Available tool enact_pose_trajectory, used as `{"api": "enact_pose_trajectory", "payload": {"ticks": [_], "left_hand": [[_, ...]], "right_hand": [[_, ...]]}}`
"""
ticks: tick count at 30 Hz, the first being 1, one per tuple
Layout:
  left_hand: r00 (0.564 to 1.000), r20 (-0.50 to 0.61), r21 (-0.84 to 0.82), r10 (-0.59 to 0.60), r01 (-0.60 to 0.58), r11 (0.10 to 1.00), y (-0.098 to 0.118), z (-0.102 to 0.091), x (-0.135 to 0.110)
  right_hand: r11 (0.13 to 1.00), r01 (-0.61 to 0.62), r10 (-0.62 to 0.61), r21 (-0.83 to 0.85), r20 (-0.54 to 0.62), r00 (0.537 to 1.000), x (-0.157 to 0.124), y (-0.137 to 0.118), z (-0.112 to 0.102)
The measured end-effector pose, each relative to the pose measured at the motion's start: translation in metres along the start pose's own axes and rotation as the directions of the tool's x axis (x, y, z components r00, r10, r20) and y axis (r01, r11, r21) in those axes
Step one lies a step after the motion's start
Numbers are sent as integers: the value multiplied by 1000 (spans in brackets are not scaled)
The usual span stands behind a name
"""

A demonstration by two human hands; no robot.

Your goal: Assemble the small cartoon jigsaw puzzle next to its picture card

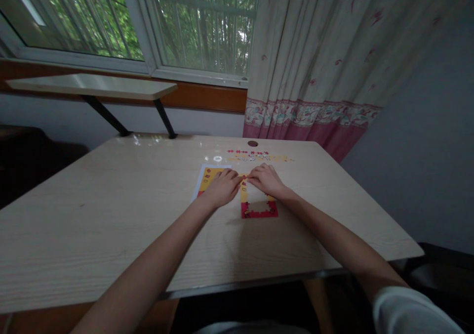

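**Both hands meet over puzzle frame, mid-bench**

Far left, a shelf (pixel 92 86) on black brackets sits under the window (pixel 200 22). The pale wood bench (pixel 111 210) fills the lower view.

A sheet (pixel 203 178), yellow w/ white edge, lies flat just left of centre. The left hand (pixel 222 187) rests palm down on its right part, covering it. Fingers are curled in and the grip is narrow. Can't tell if it pinches anything.

The frame (pixel 259 209), yellow and red w/ a bare middle, lies flat just right of the sheet, near bench centre. The right hand (pixel 264 180) lies over the frame's top edge, fingertips pointing left and touching the left hand's. Grip is narrow too, contents not visible.

Behind the hands, a row of small red & yellow pieces (pixel 259 156) lies near the far edge, w/ a round hole (pixel 253 143) in the bench just beyond. A curtain (pixel 314 52) w/ pink hem hangs at right.
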State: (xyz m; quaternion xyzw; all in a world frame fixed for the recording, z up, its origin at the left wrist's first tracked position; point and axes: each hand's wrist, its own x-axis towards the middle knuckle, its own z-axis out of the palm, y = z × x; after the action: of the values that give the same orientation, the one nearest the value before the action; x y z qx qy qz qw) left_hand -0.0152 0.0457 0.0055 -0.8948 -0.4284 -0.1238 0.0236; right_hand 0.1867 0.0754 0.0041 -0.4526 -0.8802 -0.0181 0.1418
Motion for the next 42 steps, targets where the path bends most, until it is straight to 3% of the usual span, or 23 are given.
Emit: {"api": "enact_pose_trajectory", "payload": {"ticks": [8, 19, 42], "left_hand": [[999, 33, 19, -25, 25, 1000, 1, -1, -1], [1000, 19, -9, 10, -10, 1000, 6, 1, 3], [997, 75, 4, -32, 32, 999, 8, -3, -1]], "right_hand": [[972, -4, 25, 236, -87, 996, 0, 16, 14], [972, 75, -52, 224, -107, 993, -18, 62, 3], [954, 50, -22, 295, -98, 995, -18, 68, 13]]}}
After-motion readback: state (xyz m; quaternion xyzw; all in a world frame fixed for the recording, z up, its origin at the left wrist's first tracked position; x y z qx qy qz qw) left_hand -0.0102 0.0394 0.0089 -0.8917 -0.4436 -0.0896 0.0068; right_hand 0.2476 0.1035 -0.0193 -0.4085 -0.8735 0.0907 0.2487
